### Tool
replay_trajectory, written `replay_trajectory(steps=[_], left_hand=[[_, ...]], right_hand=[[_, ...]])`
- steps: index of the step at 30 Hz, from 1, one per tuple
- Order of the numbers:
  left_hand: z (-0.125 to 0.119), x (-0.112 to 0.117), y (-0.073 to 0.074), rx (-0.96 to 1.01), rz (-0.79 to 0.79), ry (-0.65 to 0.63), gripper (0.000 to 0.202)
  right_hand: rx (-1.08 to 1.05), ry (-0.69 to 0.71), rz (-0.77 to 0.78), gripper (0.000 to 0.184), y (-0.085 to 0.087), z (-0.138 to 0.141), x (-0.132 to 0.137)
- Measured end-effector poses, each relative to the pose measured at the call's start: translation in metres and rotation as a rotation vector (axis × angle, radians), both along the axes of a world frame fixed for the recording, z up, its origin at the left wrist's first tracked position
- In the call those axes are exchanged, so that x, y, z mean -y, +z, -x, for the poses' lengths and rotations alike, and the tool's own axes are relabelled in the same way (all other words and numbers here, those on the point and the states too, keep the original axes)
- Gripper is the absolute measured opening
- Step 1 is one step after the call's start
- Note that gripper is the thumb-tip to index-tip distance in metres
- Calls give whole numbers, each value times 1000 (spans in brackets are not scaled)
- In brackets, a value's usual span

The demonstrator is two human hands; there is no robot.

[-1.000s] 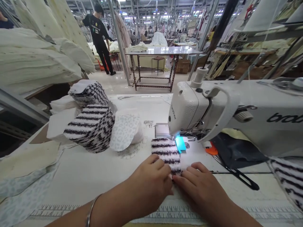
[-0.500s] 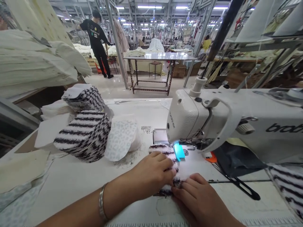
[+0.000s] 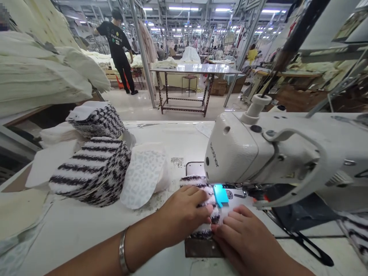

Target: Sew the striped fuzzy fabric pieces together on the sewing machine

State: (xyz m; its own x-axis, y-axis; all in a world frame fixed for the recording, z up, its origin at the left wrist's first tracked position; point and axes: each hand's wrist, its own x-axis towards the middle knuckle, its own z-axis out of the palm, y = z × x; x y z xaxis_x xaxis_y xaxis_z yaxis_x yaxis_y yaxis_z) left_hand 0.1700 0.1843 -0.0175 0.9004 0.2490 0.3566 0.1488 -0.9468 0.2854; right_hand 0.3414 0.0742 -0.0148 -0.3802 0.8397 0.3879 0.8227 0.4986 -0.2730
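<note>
A small fuzzy piece of black-and-white striped fabric (image 3: pixel 201 183) lies on the sewing table under the head of a white sewing machine (image 3: pixel 276 153). My left hand (image 3: pixel 184 214) presses flat on its left side, a metal bangle on the wrist. My right hand (image 3: pixel 244 237) rests on its near right edge, fingertips touching the cloth. A bright turquoise guide (image 3: pixel 220 194) sits beside the needle area, just right of the fabric. The needle itself is hidden by the machine head.
Stacks of striped cut pieces (image 3: pixel 92 170) and a pale leopard-print stack (image 3: pixel 143 176) stand to the left on the table. Cream fabric (image 3: pixel 43 76) is piled at far left. A person in black (image 3: pixel 119 46) stands in the aisle behind. Black scissors (image 3: pixel 307 245) lie right.
My view has shifted closer to the machine. Both hands have pushed the striped piece a little farther under the machine head, and a dark plate edge now shows below it.
</note>
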Motion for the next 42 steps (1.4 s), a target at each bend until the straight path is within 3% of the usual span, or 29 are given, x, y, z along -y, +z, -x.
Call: replay_trajectory(steps=[4, 16, 20, 25, 29, 37, 42], left_hand=[[-1, -5, 3, -31, -9, -53, 16], [-5, -13, 5, -32, -24, 5, 18], [-6, -16, 10, -34, 42, 60, 16], [-4, -16, 11, -58, 96, 81, 14], [-5, -10, 11, -73, 62, 163, 16], [-14, -4, 6, -126, -51, 339, 20], [-20, -3, 19, -218, -55, 378, 20]], right_hand=[[20, -7, 33, 25, -2, -3, -3], [131, -62, 115, 26, -2, -9, -11], [171, -113, 146, 25, 0, -10, -16], [139, -140, 75, 28, -1, -10, -16], [125, -148, 37, 28, -1, -11, -16], [122, -171, -185, 26, -4, -14, -18], [91, -149, -221, 25, -4, -14, -14]])
